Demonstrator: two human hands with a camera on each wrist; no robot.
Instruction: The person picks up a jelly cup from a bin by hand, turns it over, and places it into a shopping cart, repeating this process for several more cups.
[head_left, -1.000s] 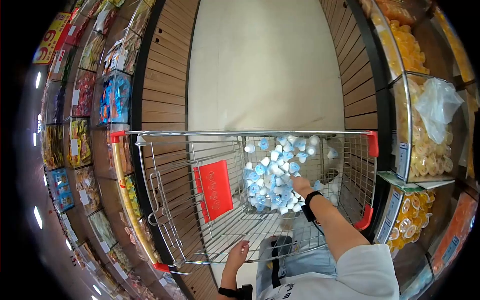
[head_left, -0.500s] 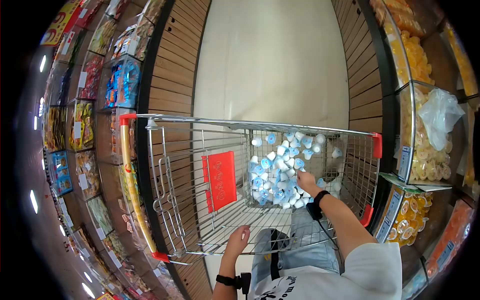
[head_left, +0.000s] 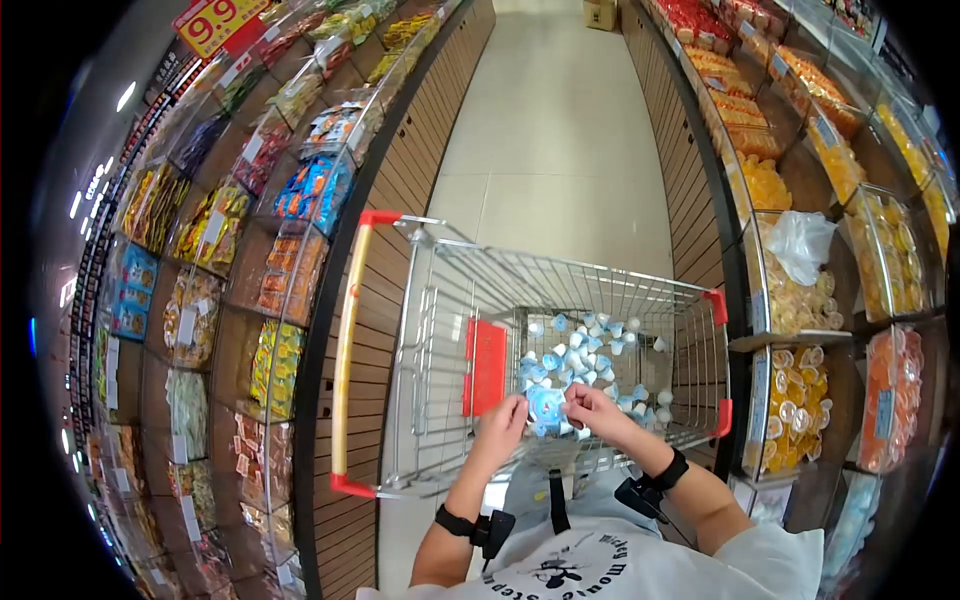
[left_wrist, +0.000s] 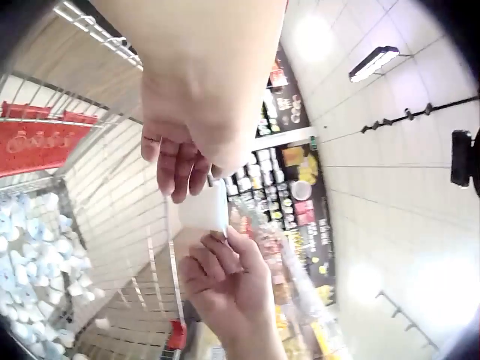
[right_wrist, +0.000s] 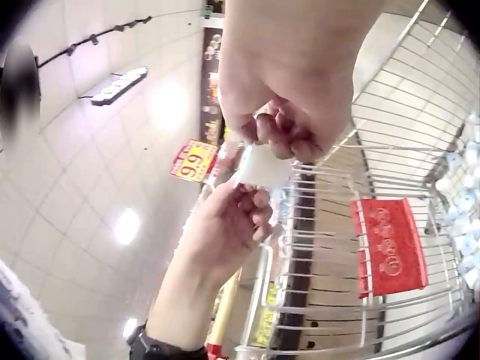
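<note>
Between both hands, over the cart, is a small white cup with a blue printed lid (head_left: 546, 408), likely a jelly cup. My left hand (head_left: 502, 432) grips its left side. On the opposite side, my right hand (head_left: 598, 412) pinches the edge with curled fingers. The cup's white body (left_wrist: 202, 208) shows between the two hands in the left wrist view, and the white cup (right_wrist: 264, 166) appears likewise in the right wrist view. Below lie many loose white cups with blue lids (head_left: 575, 355) in the wire shopping cart (head_left: 570, 262).
A red plate (head_left: 486, 365) hangs inside the cart, and a yellow handle (head_left: 352, 350) runs along its left end. Shelves of packaged snacks (head_left: 310, 190) line the left side. Bins of yellow cups (head_left: 795, 410) and a clear plastic bag (head_left: 803, 245) are on the right.
My right hand has come up from the pile with a cup, and my left hand has moved in from the cart's near side to meet it. The head view has tilted up along the aisle.
</note>
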